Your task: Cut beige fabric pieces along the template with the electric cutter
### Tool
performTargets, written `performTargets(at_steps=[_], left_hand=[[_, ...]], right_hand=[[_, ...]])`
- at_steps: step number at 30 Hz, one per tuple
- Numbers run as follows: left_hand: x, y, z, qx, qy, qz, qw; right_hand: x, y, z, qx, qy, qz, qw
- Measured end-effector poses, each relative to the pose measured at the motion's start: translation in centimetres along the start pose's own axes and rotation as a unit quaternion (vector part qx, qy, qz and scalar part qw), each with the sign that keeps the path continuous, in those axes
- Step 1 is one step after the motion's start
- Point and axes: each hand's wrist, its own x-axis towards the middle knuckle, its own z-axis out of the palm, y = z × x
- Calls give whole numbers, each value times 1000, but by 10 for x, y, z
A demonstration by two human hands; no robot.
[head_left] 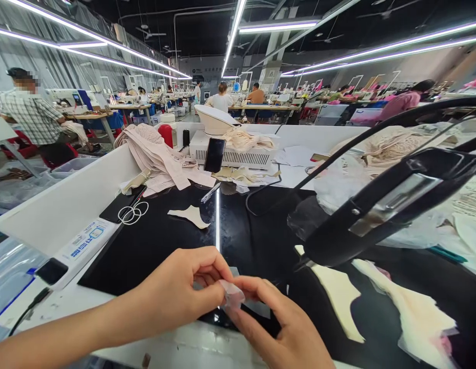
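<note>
Both hands meet at the near edge of the black mat (153, 246). The left hand (180, 292) and right hand (288, 333) are together, each pinching the small pale pink scrap (232, 293) between thumb and fingers. The scrap is held just above the mat, near centre. Farther off on the mat lie white-handled scissors (133, 211) at left and a cream fabric piece (190, 215) to their right, apart from them. Larger cream cut pieces (340, 300) lie near right, below a black lamp head (392, 205). At the far side a phone (214, 155) leans against a white machine (238, 156), with a heap of folded fabric (153, 154) to its left.
</note>
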Motion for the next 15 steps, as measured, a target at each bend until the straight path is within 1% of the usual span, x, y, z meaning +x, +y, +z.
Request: performTargets(at_steps=[3, 5, 7, 9, 11, 15], left_hand=[[5, -6, 1, -42, 19, 44, 998], [8, -13, 1, -87, 32, 51, 994], [10, -20, 1, -108, 20, 22, 994], [10, -25, 3, -115, -13, -20, 993], [8, -27, 7, -133, -34, -45, 990], [5, -30, 16, -223, -22, -57, 973]], right_hand=[[5, -2, 2, 71, -39, 57, 995], [6, -2, 2, 143, -32, 89, 985], [5, -2, 1, 193, -5, 104, 976], [2, -1, 1, 215, 18, 109, 970], [0, 0, 2, 223, 27, 111, 968], [-5, 3, 6, 205, 25, 114, 972]])
